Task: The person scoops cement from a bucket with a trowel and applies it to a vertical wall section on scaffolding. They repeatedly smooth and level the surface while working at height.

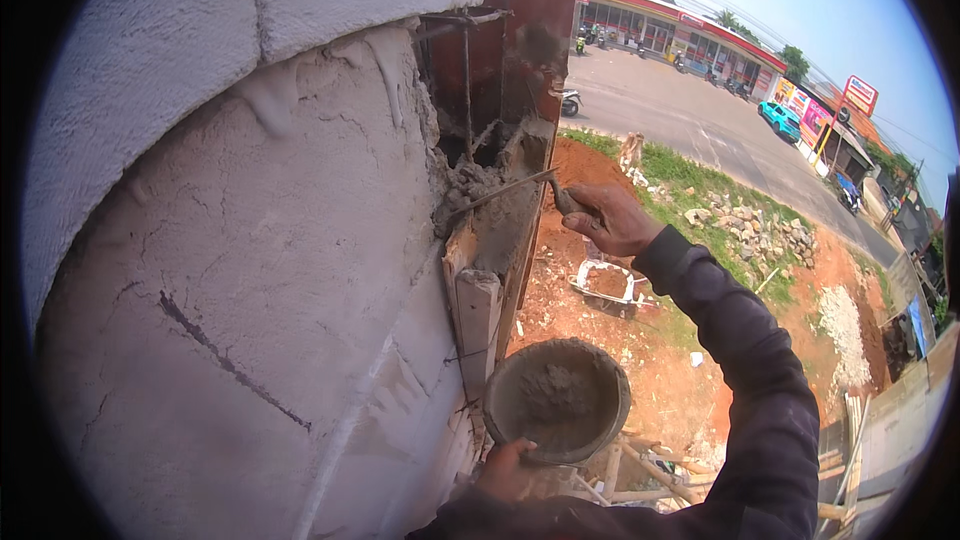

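My right hand (pixel 612 220) is closed around the handle of a trowel (pixel 510 189). The thin blade, seen nearly edge-on, reaches left to a lump of wet mortar (pixel 468 185) in the gap at the wall's end. Upright steel reinforcing bars (pixel 467 90) stand in that gap, beside a reddish-brown formwork panel (pixel 540 5). Lower down, my left hand (pixel 505 472) grips the near rim of a round dark bucket (pixel 622 405), fingers over the edge. Grey mortar (pixel 553 388) lies in the bucket. Its thumb side shows; the rest is partly hidden by my sleeve.
A rough grey block wall (pixel 250 270) fills the left side. Wooden boards (pixel 478 325) are fixed at its corner below the gap. Far below lie reddish ground (pixel 660 370), a wheelbarrow (pixel 606 282), rubble (pixel 755 230) and bamboo poles (pixel 660 480). A road (pixel 700 130) runs beyond.
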A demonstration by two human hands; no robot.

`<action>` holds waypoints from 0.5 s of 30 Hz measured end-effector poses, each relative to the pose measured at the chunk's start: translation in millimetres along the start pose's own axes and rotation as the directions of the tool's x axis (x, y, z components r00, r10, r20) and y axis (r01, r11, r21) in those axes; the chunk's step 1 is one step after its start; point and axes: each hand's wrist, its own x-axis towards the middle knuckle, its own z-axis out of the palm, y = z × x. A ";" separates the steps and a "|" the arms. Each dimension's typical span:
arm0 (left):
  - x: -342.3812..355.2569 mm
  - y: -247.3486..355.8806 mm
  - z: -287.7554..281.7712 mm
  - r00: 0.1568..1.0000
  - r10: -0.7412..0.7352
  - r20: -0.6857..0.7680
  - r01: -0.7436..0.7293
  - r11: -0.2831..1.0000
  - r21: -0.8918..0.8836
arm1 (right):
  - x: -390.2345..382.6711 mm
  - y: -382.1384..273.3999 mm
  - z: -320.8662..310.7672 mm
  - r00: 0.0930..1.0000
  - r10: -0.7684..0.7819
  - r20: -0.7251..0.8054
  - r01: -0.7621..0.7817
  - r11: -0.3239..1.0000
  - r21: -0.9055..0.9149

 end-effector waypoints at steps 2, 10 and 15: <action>-24.4 24.8 13.8 0.966 0.243 0.089 -0.259 0.889 0.377 | 13.7 2.1 -17.3 1.000 -0.024 0.004 0.024 0.996 -0.082; -30.9 59.0 52.5 0.954 0.280 0.108 -0.296 0.934 0.201 | 53.3 -2.6 -97.4 0.992 0.077 -0.098 -0.117 0.851 -0.512; -1.3 41.7 60.3 0.959 -0.282 0.031 0.243 0.758 -0.605 | 12.8 -32.9 -92.9 0.973 0.100 -0.208 -0.183 0.884 -0.430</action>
